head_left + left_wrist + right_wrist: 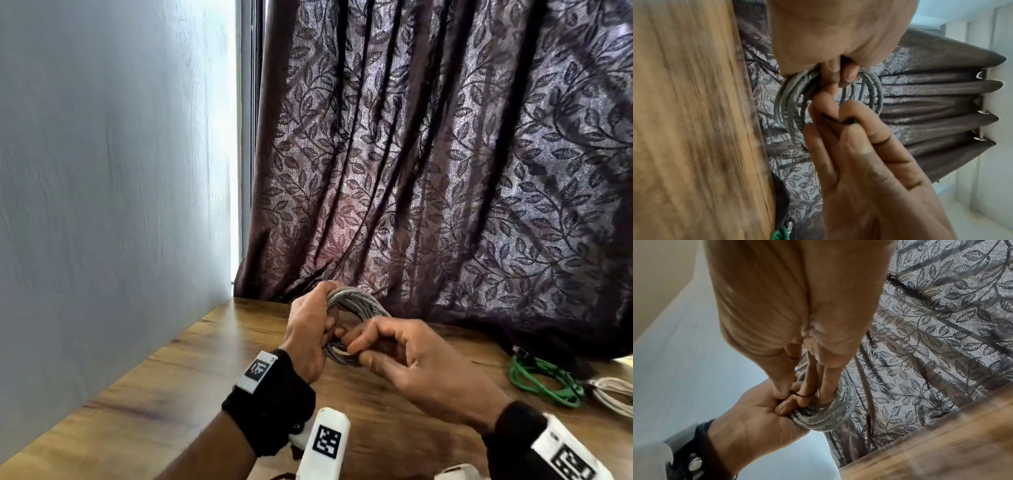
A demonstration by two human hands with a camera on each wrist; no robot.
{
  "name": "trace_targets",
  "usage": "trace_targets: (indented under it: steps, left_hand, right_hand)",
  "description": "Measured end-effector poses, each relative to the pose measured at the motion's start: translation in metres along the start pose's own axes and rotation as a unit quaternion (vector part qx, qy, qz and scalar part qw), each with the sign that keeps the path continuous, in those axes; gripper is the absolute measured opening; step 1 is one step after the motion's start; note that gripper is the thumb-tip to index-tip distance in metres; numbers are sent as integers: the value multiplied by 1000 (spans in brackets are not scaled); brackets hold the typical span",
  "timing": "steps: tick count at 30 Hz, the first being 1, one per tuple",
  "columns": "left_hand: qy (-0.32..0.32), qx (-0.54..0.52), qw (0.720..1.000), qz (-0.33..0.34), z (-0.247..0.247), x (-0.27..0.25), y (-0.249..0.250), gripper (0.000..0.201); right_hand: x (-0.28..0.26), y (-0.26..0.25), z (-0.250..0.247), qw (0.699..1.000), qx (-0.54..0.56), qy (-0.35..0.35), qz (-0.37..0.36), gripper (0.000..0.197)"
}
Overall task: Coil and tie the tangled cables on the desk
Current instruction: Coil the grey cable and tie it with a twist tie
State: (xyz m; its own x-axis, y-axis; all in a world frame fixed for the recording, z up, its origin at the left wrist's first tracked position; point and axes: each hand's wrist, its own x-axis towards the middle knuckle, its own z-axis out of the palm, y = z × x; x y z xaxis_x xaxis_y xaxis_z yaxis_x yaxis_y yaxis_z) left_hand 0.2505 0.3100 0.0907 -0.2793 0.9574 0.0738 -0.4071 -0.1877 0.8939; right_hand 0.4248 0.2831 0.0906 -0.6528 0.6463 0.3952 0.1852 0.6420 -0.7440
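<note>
The left hand is gripping a grey cable coil, its fingers curling tight round one side of the bundle and holding it up just above the wooden worktop, close to the far edge. The coil is standing roughly upright, with several loops stacked together.

The right hand is meeting it from the other side. Its thumb and fingers are pinching a thin dark tie right against the coil's near side, and from the right wrist view the tie is looping across 2 of the fingertips beside the grey strands. Whether the tie is already passing round the bundle, I cannot tell, as the fingers are covering that spot.

Both wrists are wearing black bands with white tagged blocks. Behind the hands, a dark leaf-patterned curtain is hanging down to the worktop, with a pale wall on the left.

Off to the right, a green cable is lying in loose loops on the worktop, and just beside it a white cable is resting at the frame's edge, both well apart from the hands.
</note>
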Motion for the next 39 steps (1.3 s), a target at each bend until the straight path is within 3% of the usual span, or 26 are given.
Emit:
trace_targets:
  steps: [2, 6, 12, 15, 20, 23, 26, 32, 36, 39]
  left_hand:
    - [-10, 7, 1000, 24, 3, -5, 3, 24]
    - [-25, 15, 999, 37, 1, -3, 1, 27]
    - [-73, -46, 996, -35, -5, 2, 0, 46]
    - [-72, -72, 994, -48, -6, 3, -1, 34]
    - [-61, -16, 997, -35, -2, -1, -2, 35]
    - [-100, 25, 994, -41, 1, -9, 2, 29]
    - [-156, 83, 981, -74, 5, -17, 0, 27]
    - [-239, 81, 958, -135, 8, -21, -3, 45]
    - [-235, 88, 962, -106, 10, -22, -5, 42]
    - [-210, 129, 969, -25, 9, -20, -8, 37]
  right_hand:
    - [0, 1, -1, 1000, -23, -5, 2, 14]
    - [-1, -2, -2, 1000, -26, -8, -3, 15]
    - [-3, -2, -3, 999, -7, 1, -33, 14]
    - [-2, -4, -4, 999, 4, 1, -44, 18]
    - [-8, -18, -19, 999, 27, 18, -38, 14]
    - [-10, -24, -29, 990, 75, 84, -80, 13]
    - [-7, -17, -35, 963, 173, 174, -114, 16]
    - [-3, -2, -43, 930, 272, 240, -62, 26]
    - [-2, 3, -46, 905, 327, 267, -45, 21]
    - [-3, 4, -47, 901, 357, 244, -44, 22]
